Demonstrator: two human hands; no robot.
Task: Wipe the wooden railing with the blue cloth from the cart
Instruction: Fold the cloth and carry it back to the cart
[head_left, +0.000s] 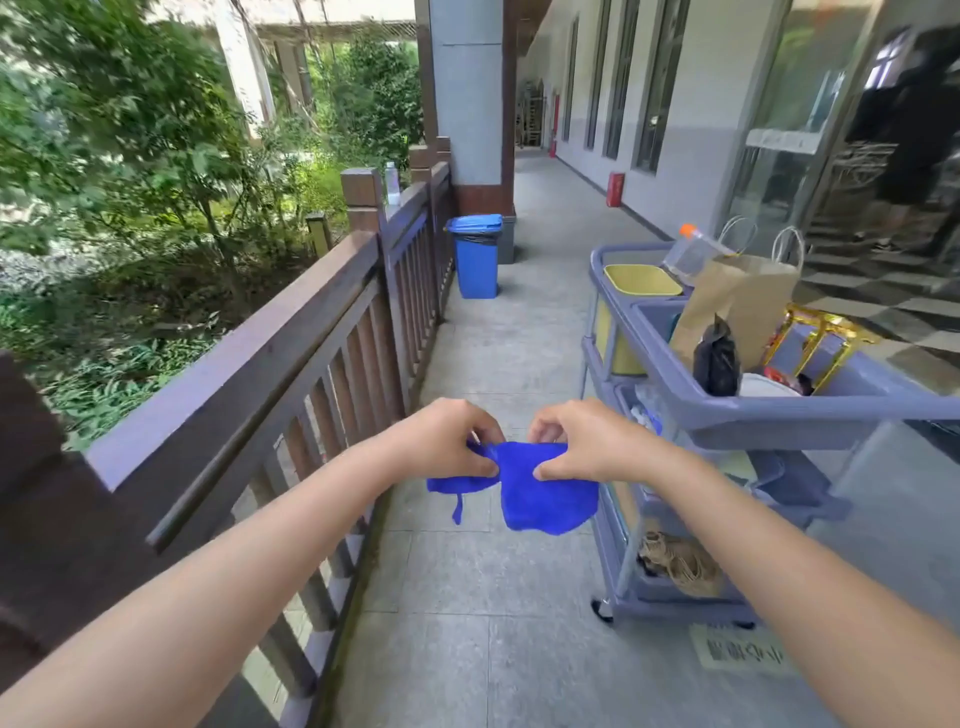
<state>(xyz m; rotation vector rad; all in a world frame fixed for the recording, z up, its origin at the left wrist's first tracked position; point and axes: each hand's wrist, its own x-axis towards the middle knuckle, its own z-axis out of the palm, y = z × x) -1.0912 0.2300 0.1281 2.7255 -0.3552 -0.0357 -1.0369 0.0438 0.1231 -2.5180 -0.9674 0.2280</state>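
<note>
Two hands hold one cloth (545, 493) in mid-air over the tiled floor (519, 338), between the railing (291, 332) and the cart (779, 415). The left hand (441, 441) pinches the cloth's upper left edge, thumb and fingers (480, 465) closed on a bunched fold. The right hand (587, 441) pinches the upper right edge the same way, thumb pressed against curled fingers with the fabric caught between. The two grips sit close together, nearly touching, and the cloth hangs below the fingertips in a crumpled blue mass, with a thin loop (458, 509) dangling under the left fingers.

Left of the left fingers, well apart, runs the brown railing; its top rail slants away toward a post (363, 200), and the cloth does not touch it. Right of the right fingers, near, stands the grey cart, with a paper bag (737, 306) and a yellow tub (641, 280) in its top tray. Far beyond the fingers, by a pillar (467, 93), stands a blue bin (476, 257).
</note>
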